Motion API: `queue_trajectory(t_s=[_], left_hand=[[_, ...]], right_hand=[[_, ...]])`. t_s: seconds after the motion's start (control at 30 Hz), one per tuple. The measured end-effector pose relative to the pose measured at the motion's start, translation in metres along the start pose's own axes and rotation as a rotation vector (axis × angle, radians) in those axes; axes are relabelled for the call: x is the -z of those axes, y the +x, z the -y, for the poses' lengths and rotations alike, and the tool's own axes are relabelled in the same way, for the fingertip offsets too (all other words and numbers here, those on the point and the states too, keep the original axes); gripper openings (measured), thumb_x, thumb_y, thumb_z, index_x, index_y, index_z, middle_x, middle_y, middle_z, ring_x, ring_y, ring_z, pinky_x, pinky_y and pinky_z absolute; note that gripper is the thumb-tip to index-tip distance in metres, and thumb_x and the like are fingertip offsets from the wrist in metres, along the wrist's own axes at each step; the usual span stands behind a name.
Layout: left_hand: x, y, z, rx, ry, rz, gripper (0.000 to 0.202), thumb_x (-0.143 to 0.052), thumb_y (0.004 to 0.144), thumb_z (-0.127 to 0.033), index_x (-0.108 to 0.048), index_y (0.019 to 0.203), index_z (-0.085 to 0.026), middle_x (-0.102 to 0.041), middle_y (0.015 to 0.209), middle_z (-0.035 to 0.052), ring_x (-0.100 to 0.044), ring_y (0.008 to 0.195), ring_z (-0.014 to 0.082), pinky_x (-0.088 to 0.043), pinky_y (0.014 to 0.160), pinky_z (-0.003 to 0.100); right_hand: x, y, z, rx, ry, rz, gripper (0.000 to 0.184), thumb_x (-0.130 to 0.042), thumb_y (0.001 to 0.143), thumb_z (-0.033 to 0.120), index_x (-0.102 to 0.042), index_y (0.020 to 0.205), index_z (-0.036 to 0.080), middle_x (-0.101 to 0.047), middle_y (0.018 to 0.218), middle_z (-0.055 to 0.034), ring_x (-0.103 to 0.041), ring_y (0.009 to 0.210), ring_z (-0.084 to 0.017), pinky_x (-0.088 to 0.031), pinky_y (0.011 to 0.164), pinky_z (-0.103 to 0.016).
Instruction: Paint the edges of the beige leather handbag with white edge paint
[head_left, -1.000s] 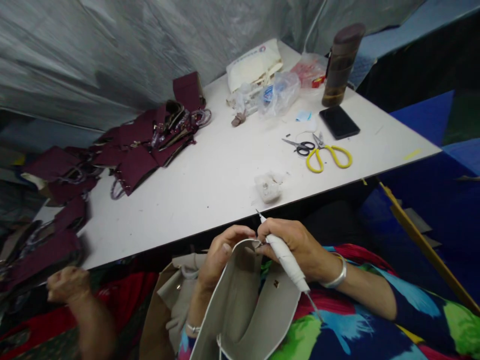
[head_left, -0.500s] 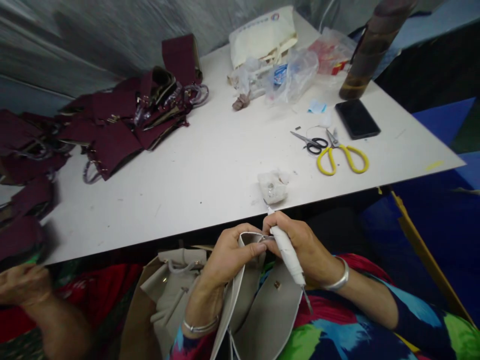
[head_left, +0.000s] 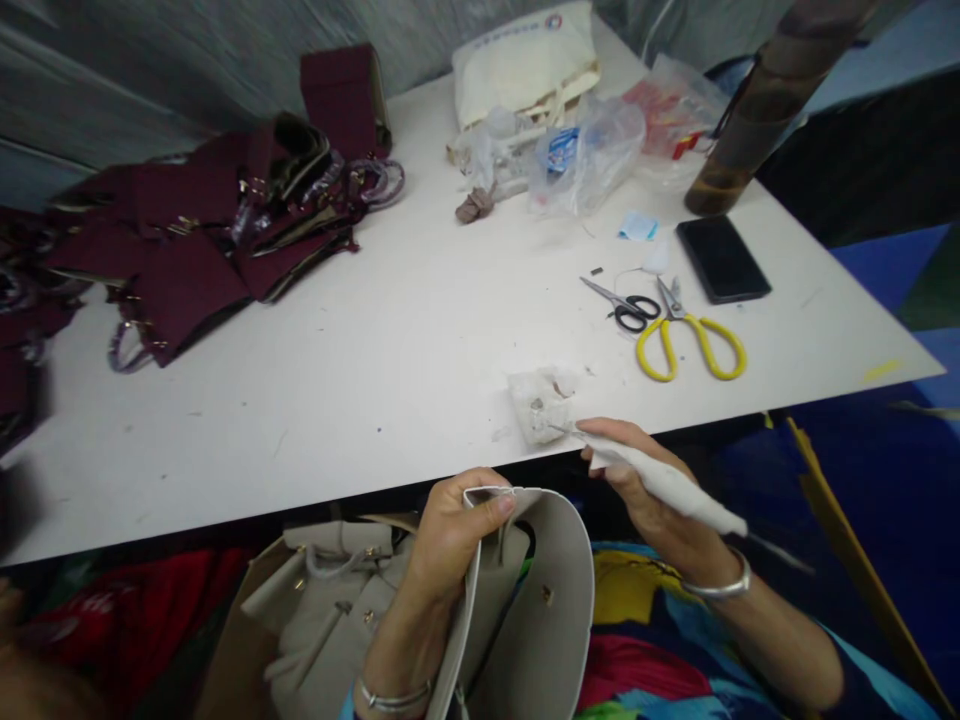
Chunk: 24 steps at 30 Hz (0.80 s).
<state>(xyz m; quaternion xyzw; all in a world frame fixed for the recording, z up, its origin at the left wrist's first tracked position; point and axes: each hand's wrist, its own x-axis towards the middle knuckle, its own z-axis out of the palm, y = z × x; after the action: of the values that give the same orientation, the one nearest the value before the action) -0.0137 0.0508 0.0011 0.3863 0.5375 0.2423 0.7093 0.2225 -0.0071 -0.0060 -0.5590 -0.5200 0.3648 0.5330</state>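
Hands at the edge of the white bench (head_left: 375, 380), one on a bag flap, one on a tool.

The left hand (head_left: 457, 535) is closed, pinching the top rim of a curved beige leather bag flap (head_left: 547, 610), which stands over the lap just below the bench edge. The right hand (head_left: 652, 495) is closed around a white tape-wrapped pen-shaped tool (head_left: 664, 482); its thin metal tip touches a small crumpled white pad (head_left: 541, 398) at the bench's near edge. Further back lie yellow-handled scissors (head_left: 690, 342), small black-handled scissors (head_left: 626, 308) just beside them, a black phone (head_left: 722, 258), and, well apart to the left, a heap of maroon leather bags (head_left: 210, 230).
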Motion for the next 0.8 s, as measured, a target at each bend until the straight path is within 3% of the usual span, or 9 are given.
queue_trajectory(t_s=[0.1,0.2,0.27,0.4,0.53,0.8], left_hand=[[-0.006,0.002,-0.008,0.001,0.132,0.044,0.034,-0.089,0.072,-0.043,-0.074,0.079,-0.014,-0.065,0.067,0.0022,-0.054,0.060,0.0132,-0.040,0.058,0.024],[-0.012,0.002,-0.015,-0.004,0.249,0.077,0.030,-0.086,0.075,-0.041,-0.074,0.079,-0.014,-0.065,0.068,0.0024,-0.054,0.062,0.0138,-0.040,0.059,0.024],[-0.015,0.004,-0.016,-0.002,0.245,0.070,0.028,-0.085,0.074,-0.040,-0.073,0.077,-0.015,-0.064,0.066,0.0016,-0.053,0.061,0.0138,-0.039,0.058,0.024],[-0.015,0.013,-0.006,0.031,0.120,0.036,0.029,-0.085,0.071,-0.041,-0.071,0.078,-0.016,-0.062,0.064,0.0000,-0.051,0.057,0.0132,-0.037,0.056,0.024],[-0.014,0.018,0.002,0.049,0.053,0.034,0.032,-0.087,0.069,-0.041,-0.070,0.080,-0.016,-0.062,0.065,0.0000,-0.051,0.057,0.0130,-0.037,0.056,0.024],[-0.017,0.013,-0.009,0.033,0.137,0.037,0.029,-0.084,0.072,-0.040,-0.071,0.079,-0.015,-0.060,0.065,-0.0003,-0.049,0.061,0.0129,-0.036,0.057,0.024]], right_hand=[[0.007,0.009,-0.001,-0.046,-0.137,-0.139,0.025,-0.063,0.102,0.043,-0.073,0.111,0.021,-0.074,0.094,-0.0055,-0.071,0.083,-0.020,-0.058,0.080,-0.032],[0.008,0.016,-0.002,-0.088,-0.213,-0.185,0.020,-0.071,0.097,0.040,-0.071,0.106,0.022,-0.074,0.082,-0.0014,-0.070,0.070,-0.017,-0.056,0.067,-0.027],[0.007,0.019,-0.003,-0.047,-0.248,-0.183,0.018,-0.073,0.096,0.038,-0.070,0.102,0.022,-0.075,0.082,-0.0010,-0.070,0.067,-0.016,-0.056,0.063,-0.026],[0.004,0.022,-0.003,0.117,-0.313,-0.152,0.013,-0.072,0.097,0.034,-0.071,0.103,0.022,-0.079,0.093,-0.0037,-0.073,0.072,-0.018,-0.061,0.077,-0.030],[0.002,0.023,-0.005,0.194,-0.366,-0.085,0.010,-0.070,0.099,0.030,-0.071,0.105,0.022,-0.079,0.092,-0.0032,-0.075,0.074,-0.018,-0.063,0.078,-0.029],[-0.002,0.026,-0.017,0.270,-0.469,-0.012,0.014,-0.070,0.099,0.032,-0.071,0.109,0.022,-0.080,0.096,-0.0065,-0.076,0.083,-0.021,-0.063,0.079,-0.033]])
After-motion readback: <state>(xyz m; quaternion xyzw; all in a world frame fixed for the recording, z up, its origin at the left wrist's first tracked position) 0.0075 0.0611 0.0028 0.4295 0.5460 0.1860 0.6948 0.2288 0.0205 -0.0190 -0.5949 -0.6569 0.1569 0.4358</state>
